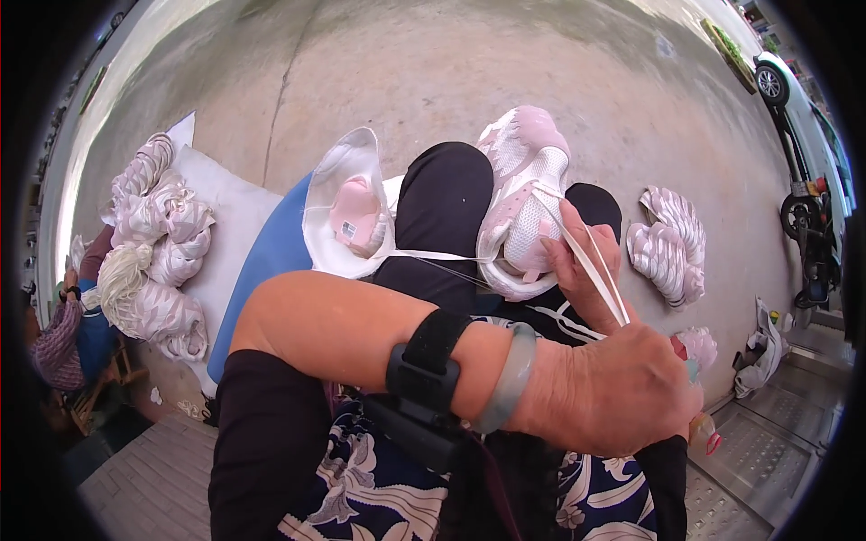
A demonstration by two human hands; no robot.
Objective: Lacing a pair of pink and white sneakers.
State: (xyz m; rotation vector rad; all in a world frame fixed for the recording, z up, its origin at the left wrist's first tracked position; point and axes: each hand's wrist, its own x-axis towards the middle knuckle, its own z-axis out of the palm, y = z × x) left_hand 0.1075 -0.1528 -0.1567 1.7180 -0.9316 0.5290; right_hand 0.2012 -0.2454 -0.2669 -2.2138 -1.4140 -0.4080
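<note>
On my lap lies a pink and white shoe upper point(528, 203), toe pointing away from me. My right hand point(586, 266) grips its right side by the tongue, thumb and fingers bent. A white shoelace point(595, 270) comes out of the upper, passes beside those fingers and stretches to my left hand point(622, 392). My left forearm crosses my body to the right, and that hand is closed in a fist around the lace, its fingertips hidden. A second white and pink upper point(347, 212) rests against my left knee, joined to the first by a white strand point(437, 256).
Bundles of tied uppers point(158, 243) lie on a white sheet point(225, 198) at the left, by a blue surface point(262, 261). More uppers point(667, 243) lie on the ground at the right. Another person point(68, 334) sits far left. A motorbike point(807, 225) and a white car stand far right.
</note>
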